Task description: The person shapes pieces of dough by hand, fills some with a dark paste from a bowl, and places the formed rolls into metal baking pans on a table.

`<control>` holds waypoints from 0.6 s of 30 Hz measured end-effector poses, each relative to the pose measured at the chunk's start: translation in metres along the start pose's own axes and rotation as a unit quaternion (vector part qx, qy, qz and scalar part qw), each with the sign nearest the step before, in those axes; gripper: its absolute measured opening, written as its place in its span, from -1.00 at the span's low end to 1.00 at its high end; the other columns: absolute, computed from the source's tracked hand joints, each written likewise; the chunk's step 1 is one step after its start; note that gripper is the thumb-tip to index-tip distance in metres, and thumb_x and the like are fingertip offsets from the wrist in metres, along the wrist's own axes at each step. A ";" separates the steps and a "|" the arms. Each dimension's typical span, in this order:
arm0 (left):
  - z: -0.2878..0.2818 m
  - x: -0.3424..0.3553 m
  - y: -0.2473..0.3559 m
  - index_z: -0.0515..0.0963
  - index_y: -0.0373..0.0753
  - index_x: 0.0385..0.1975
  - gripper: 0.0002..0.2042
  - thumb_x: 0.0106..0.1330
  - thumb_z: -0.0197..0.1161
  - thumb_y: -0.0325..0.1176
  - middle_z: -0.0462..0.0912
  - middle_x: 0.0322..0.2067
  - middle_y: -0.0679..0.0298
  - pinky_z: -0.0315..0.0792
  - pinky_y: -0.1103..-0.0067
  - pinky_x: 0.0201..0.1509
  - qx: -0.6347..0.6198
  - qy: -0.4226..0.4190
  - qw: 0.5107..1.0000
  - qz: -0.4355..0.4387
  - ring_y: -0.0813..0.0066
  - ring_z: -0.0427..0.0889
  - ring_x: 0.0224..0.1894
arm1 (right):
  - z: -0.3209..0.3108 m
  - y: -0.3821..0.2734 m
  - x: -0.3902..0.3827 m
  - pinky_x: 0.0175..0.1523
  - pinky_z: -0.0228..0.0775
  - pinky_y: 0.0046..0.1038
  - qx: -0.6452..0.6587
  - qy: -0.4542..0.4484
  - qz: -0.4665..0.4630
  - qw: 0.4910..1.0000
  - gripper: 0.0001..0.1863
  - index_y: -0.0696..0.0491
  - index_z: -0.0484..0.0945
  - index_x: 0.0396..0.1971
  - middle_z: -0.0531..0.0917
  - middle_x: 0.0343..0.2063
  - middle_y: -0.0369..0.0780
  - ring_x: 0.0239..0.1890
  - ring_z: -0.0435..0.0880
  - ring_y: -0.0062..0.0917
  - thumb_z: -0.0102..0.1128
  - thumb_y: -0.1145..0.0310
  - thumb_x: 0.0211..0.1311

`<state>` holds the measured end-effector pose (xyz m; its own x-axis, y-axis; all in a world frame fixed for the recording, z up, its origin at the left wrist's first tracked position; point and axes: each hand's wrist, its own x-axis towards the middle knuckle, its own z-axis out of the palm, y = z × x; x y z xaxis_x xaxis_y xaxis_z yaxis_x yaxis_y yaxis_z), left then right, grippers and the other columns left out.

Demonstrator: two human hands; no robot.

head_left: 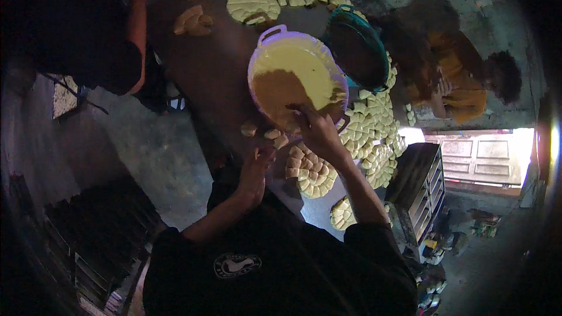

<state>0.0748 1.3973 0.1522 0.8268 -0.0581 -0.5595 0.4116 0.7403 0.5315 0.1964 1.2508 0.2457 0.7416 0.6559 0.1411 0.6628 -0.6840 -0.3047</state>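
My right hand [316,131] reaches over the near rim of a lilac basin [257,61], its fingers stretched toward the contents. Inside lies a smooth pale yellow mass [304,61], partly in shadow; whether my fingertips touch it I cannot tell. Lower and to the left, my left hand [256,169] has bent fingers at the table's near edge, close to small dough pieces [280,140]. What those fingers hold, if anything, is hard to see. Just below the basin sits a round cluster of dough pieces [310,172], beside my right forearm.
A dark green tub [381,52] stands right of the basin. More dough clusters [253,3] cover the table [205,70] at the far side and right. A person [456,79] is at the right; another person's arm [137,29] shows upper left. A shelf rack [421,193] stands right.
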 end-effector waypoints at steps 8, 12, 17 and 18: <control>0.053 -0.037 0.038 0.42 -0.30 0.16 -0.64 0.51 0.10 -0.20 0.51 0.09 0.19 0.33 0.47 0.29 0.153 -0.176 0.972 0.012 0.42 0.48 0.18 | -0.035 -0.054 -0.072 0.00 0.44 -0.57 0.592 0.172 0.209 0.759 -0.62 0.14 0.39 0.24 0.68 -0.15 -0.21 -0.06 0.63 -0.61 0.01 0.43 0.49; 0.071 -0.050 0.008 0.40 -0.28 0.19 -0.63 0.54 0.05 -0.18 0.51 0.09 0.15 0.34 0.42 0.31 0.106 -0.245 0.963 0.038 0.37 0.50 0.18 | -0.053 -0.068 -0.114 -0.12 0.52 -0.57 0.637 0.291 0.185 0.689 -0.61 0.13 0.32 0.21 0.67 -0.11 -0.23 -0.17 0.68 -0.59 0.07 0.52 0.43; 0.130 -0.100 -0.021 0.34 -0.32 0.24 -0.61 0.54 0.04 -0.24 0.48 0.16 0.13 0.42 0.43 0.30 -0.099 -0.249 0.953 -0.143 0.34 0.49 0.22 | -0.061 -0.047 -0.228 -0.07 0.55 -0.51 0.601 0.274 0.194 0.726 -0.71 0.19 0.53 0.02 0.65 -0.10 -0.24 -0.16 0.64 -0.61 0.25 0.53 0.32; 0.135 -0.106 -0.034 0.33 -0.34 0.26 -0.59 0.54 0.04 -0.25 0.45 0.19 0.13 0.41 0.45 0.30 -0.080 -0.264 0.954 -0.119 0.34 0.48 0.24 | -0.070 -0.051 -0.244 0.01 0.57 -0.47 0.609 0.269 0.203 0.718 -0.66 0.20 0.56 0.05 0.61 -0.01 -0.21 -0.07 0.63 -0.59 0.30 0.56 0.27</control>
<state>0.0244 1.2882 0.2794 0.8121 -0.5358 -0.2310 0.5833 0.7544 0.3010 -0.0107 1.1030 0.2930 0.9980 0.0390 0.0502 0.0405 0.2184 -0.9750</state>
